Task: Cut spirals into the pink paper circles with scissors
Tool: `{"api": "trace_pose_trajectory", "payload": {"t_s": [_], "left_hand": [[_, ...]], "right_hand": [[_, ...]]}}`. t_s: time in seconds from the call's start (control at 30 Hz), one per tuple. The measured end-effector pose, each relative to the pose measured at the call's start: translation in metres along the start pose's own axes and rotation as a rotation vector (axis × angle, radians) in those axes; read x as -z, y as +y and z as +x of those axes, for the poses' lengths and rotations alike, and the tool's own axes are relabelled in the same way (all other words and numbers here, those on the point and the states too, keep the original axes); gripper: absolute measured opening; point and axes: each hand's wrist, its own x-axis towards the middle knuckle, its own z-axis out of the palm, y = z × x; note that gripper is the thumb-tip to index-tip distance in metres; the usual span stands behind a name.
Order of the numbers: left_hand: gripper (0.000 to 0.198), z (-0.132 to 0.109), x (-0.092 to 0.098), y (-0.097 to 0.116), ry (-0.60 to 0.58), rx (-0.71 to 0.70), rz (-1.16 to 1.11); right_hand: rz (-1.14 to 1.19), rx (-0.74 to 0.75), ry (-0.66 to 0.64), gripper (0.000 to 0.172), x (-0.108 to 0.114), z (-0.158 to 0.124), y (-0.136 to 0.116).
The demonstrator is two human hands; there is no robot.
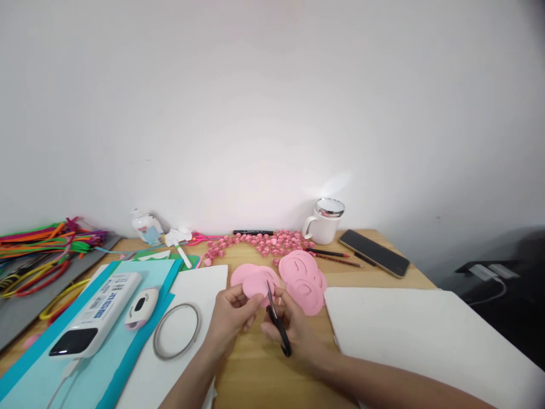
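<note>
Between the thumb and fingers of my left hand (234, 312) is a round pink paper disc (255, 285). My right hand (296, 329) is closed around the black handles of a pair of scissors (279, 329), whose blades point away from me and lie over the disc's right side. Whether the blades are apart is too small to tell. Behind the disc lie more pink paper circles (240, 274). To the right, a pile of pink circles with curved cut lines (303, 289) rests on the wooden table.
Many small rolled pink paper pieces (272, 243) lie near the wall, beside a white mug (326, 221). Pencils (336, 257) and a phone (374, 253) are at right. White sheets (409, 324) flank the work area; a tape roll (176, 330) and white device (100, 312) are left.
</note>
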Motion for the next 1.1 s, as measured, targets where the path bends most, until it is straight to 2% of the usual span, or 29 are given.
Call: {"api": "trace_pose_trajectory", "payload": {"t_s": [0.67, 0.93, 1.1], "left_hand": [[0.030, 0.0001, -0.0001, 0.0042, 0.026, -0.002, 0.003], [0.029, 0.0002, 0.0021, 0.0017, -0.014, 0.001, 0.057], [0.031, -0.0001, 0.0015, 0.0030, 0.012, 0.021, 0.040]], "right_hand": [[-0.107, -0.070, -0.002, 0.050, -0.0007, -0.0022, 0.0021], [-0.051, -0.017, 0.005, 0.051, -0.0006, -0.0001, -0.0053], [-0.089, -0.022, 0.009, 0.047, 0.0000, 0.0009, -0.0029]]}}
